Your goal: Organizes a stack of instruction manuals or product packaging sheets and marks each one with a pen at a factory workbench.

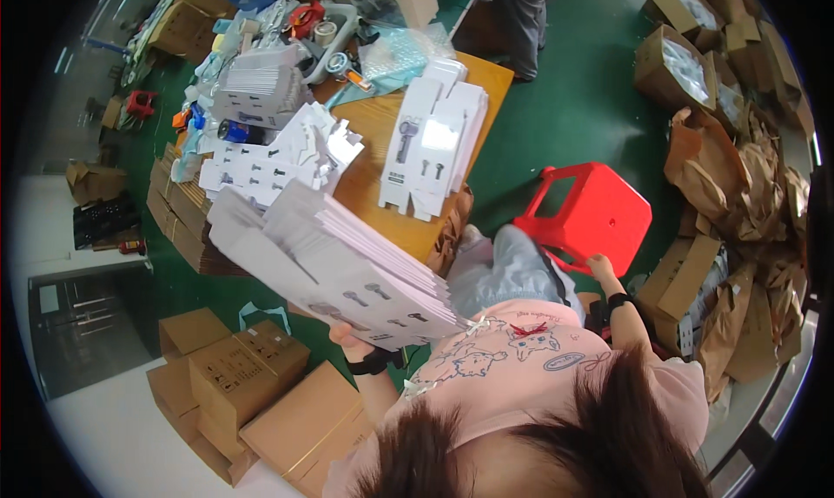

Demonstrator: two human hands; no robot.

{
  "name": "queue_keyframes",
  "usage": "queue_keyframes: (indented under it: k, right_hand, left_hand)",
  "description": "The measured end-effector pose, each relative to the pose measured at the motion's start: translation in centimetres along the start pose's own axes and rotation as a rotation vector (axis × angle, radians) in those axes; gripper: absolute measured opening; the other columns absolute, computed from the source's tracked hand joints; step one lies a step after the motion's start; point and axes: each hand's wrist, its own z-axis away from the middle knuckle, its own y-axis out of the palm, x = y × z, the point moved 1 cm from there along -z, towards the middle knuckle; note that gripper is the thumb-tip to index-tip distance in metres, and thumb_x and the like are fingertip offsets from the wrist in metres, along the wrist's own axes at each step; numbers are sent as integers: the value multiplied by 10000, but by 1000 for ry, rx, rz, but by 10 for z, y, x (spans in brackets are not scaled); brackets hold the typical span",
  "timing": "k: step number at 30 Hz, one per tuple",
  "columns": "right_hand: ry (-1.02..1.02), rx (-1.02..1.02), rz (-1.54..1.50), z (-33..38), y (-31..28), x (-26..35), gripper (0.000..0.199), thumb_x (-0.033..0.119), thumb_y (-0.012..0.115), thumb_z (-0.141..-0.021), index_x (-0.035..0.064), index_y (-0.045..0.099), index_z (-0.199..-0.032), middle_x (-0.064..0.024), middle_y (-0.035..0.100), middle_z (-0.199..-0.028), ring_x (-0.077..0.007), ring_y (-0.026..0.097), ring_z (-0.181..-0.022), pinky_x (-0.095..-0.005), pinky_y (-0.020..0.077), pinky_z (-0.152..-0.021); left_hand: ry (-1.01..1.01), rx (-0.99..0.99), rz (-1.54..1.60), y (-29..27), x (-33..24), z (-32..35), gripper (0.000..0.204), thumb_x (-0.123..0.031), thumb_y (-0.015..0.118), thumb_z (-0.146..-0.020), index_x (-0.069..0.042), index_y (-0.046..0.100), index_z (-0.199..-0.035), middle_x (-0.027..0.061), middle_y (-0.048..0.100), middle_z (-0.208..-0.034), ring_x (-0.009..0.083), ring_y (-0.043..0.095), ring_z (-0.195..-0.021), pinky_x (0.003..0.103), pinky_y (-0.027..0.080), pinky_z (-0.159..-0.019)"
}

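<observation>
White flat cartons [343, 277], gripped at one edge by my left hand [349, 340], near left, could fan out and slip, since my right hand [599, 268] is at the red stool [608, 211], right, its grip unclear.

Arms [638, 331] spread wide.
Left hand [347, 339] at near left, clamped in a hold; right hand [600, 269] farther out at right, curled in a grip.

Over the left hand [346, 337] I see white cartons [334, 259] patterned with small dark grey-purple pictures. A plain bright red stool [612, 216] shows at the right hand [599, 266]. Beyond both hands my feed gives a honey-yellow surface [373, 181] and green floor [512, 133].
</observation>
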Motion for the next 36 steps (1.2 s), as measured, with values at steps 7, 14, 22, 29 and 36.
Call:
queue_keyframes:
  k: [7,14,22,29,36]
  right_hand:
    - [240,-8,-208,42,10,-60,189,247,530,-743,122,572,-879,14,484,-644,-121,461,-570,-288,399,-496]
    - [399,105,-294,70,-38,17,246,252,502,-776,129,543,-986,6,536,-799,-124,506,-683,-282,416,-557]
    - [125,33,-435,27,-54,54,287,246,510,-799,98,538,-1043,-23,581,-833,-133,549,-756,-296,442,-581]
    - [178,176,-420,20,-31,48,289,245,475,-824,105,515,-1073,-12,576,-894,-122,557,-782,-249,433,-589]
    - [218,140,-436,37,-20,47,292,248,495,-816,106,531,-1068,-37,580,-869,-139,551,-742,-290,431,-592]
  left_hand:
    - [-138,122,-82,-9,-23,-46,609,-86,623,-569,9,431,-1139,157,539,-1046,310,549,-906,402,474,-775]
    - [-87,53,-133,-27,-36,-52,587,-65,614,-572,12,433,-1125,153,540,-1032,302,553,-895,385,480,-764]
    - [24,23,-82,-2,-48,-57,634,-145,639,-573,-5,422,-1152,135,534,-1058,297,533,-935,397,458,-801]
    - [181,19,-97,7,-65,-63,675,-221,661,-578,-26,416,-1176,122,517,-1094,289,505,-986,407,434,-841]
    - [218,40,-132,-3,-86,-67,703,-278,678,-587,-43,410,-1193,115,495,-1128,283,483,-1020,409,422,-862]
